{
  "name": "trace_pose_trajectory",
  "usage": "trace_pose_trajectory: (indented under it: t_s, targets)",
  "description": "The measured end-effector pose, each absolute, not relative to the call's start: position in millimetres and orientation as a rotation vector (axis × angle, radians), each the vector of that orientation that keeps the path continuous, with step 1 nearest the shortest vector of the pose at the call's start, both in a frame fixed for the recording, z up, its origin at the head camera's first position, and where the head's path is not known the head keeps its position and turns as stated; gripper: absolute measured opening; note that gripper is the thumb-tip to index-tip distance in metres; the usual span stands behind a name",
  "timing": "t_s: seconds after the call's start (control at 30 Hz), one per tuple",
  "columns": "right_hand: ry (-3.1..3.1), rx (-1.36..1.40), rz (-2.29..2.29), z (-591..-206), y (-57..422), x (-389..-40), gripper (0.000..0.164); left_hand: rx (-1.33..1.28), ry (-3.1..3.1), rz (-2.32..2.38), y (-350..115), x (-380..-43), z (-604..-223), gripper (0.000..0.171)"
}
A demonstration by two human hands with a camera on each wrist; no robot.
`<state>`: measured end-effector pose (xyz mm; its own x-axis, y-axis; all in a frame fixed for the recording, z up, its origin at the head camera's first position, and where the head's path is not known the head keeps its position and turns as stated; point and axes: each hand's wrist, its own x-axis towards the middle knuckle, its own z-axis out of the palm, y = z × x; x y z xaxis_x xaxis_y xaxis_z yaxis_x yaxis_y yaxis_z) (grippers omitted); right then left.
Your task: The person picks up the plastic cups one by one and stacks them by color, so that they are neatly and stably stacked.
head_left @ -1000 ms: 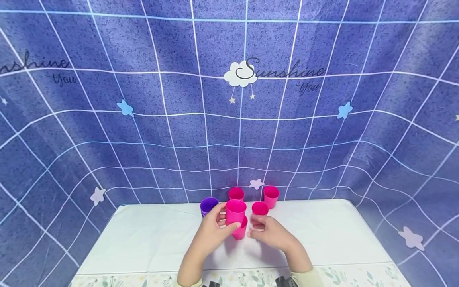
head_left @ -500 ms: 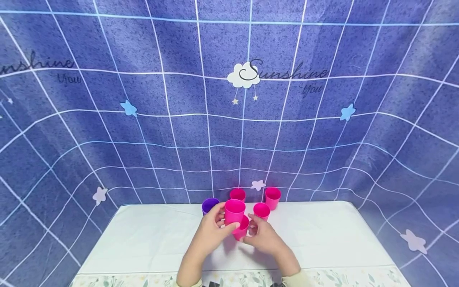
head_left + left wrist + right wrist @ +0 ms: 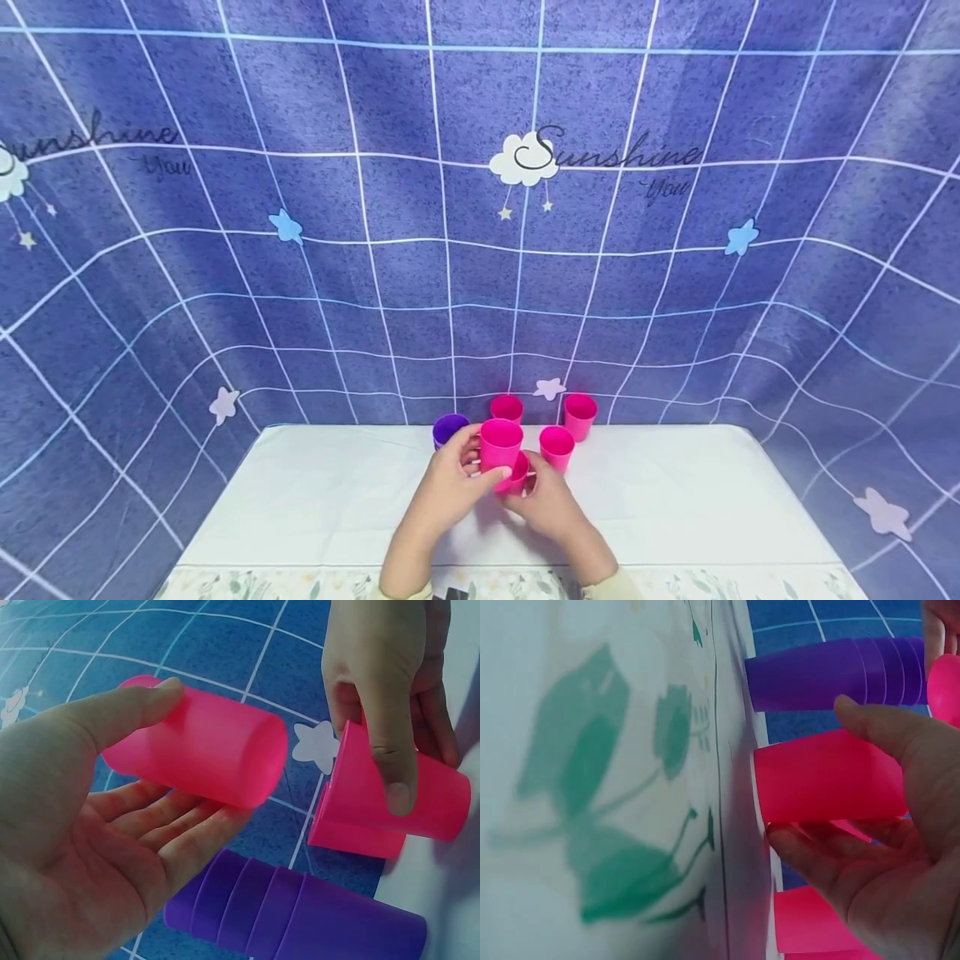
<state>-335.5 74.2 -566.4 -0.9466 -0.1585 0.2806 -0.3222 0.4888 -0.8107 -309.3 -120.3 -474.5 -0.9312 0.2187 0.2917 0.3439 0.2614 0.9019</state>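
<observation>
My left hand (image 3: pixel 444 487) holds a pink plastic cup (image 3: pixel 500 446) upright above the table, thumb on the near side and fingers along the far side. Just below and to its right, a second pink cup (image 3: pixel 825 780) stands on the table, partly hidden by the first in the head view. My right hand (image 3: pixel 551 504) grips this lower cup, thumb on one side and fingers round the other. Beside the left hand stands a nested stack of purple cups (image 3: pixel 322 915), mostly hidden behind that hand in the head view.
Three more pink cups stand upright: one right of the hands (image 3: pixel 557 450), one at the back right (image 3: pixel 581 418) and one at the back middle (image 3: pixel 507 408). Behind the white-covered table (image 3: pixel 697 492) hangs a blue grid-patterned cloth (image 3: pixel 390 317). A leaf-print strip (image 3: pixel 262 583) runs along the near edge.
My right hand has moved left, away from the right-hand pink cup, and now grips the lower pink cup. The left hand keeps its cup. The head view has shifted slightly.
</observation>
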Motion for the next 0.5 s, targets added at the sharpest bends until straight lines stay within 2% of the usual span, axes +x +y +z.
trace_pose_trajectory:
  t_s: [0.23,0.5]
  targets:
    - [-2.542,0.36,1.521,-562,80,-335,0.049,-0.549,-2.426,-1.767,-120,-308,-475,0.065]
    - [-2.535,0.34,1.583,-549,84,-333,0.052,-0.627,-2.43,-1.788,-122,-308,-475,0.076]
